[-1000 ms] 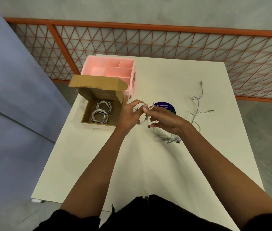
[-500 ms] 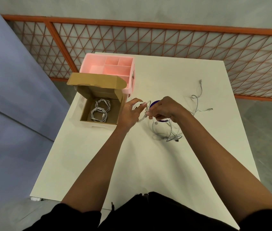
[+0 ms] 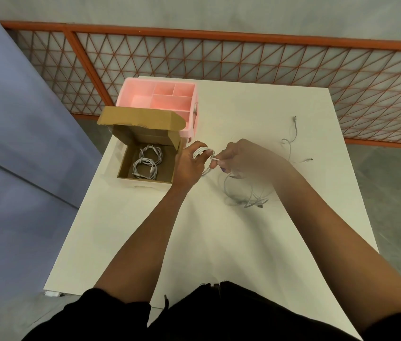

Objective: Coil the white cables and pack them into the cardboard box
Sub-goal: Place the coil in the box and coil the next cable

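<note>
My left hand [image 3: 189, 166] grips a small coil of white cable [image 3: 200, 152] just right of the open cardboard box [image 3: 145, 179]. My right hand [image 3: 237, 157], blurred by motion, pinches the free end of that cable [image 3: 216, 159] close to the coil. Two coiled white cables [image 3: 146, 162] lie inside the box. A loose tangle of white cable [image 3: 246, 196] lies on the white table [image 3: 219, 242] under my right wrist. Another loose cable [image 3: 293, 141] trails toward the far right.
A pink compartment organiser [image 3: 162, 99] stands directly behind the box, whose lid flap [image 3: 140, 118] is raised. An orange mesh fence [image 3: 243, 57] runs behind the table. The table's left edge lies close beside the box.
My right hand has shifted left and up, closer to the coil in my left hand, now hiding the dark round sticker. The camera has moved a little.
</note>
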Demonstrator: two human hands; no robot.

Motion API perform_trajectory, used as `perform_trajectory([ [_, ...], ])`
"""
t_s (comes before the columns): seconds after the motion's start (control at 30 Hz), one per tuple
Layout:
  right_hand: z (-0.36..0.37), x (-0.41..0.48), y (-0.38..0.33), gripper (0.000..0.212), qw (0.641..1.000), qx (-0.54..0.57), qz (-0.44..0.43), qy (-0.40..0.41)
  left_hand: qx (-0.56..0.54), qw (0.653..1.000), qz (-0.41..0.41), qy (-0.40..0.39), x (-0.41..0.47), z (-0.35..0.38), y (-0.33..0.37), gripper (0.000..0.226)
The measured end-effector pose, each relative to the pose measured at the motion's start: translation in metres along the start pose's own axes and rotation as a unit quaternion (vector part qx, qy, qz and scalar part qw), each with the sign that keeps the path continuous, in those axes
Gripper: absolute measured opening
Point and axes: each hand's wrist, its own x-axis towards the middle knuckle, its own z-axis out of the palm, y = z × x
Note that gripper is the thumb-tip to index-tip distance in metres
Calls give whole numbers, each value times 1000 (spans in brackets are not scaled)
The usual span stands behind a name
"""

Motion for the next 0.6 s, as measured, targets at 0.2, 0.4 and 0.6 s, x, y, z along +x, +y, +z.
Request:
perform_trajectory([
  [0.2, -9, -3, 2, 14, 1000, 5, -22, -12, 33, 999, 6, 21, -4, 2, 0, 23],
  [0.4, -22, 0, 13, 14, 998, 50, 23, 40, -44, 998, -31, -43, -10, -2, 7, 18],
  [0.6, -31, 6, 23, 19, 993, 76, 77, 53, -83, 984, -102, -122, -17, -5, 22, 30],
])
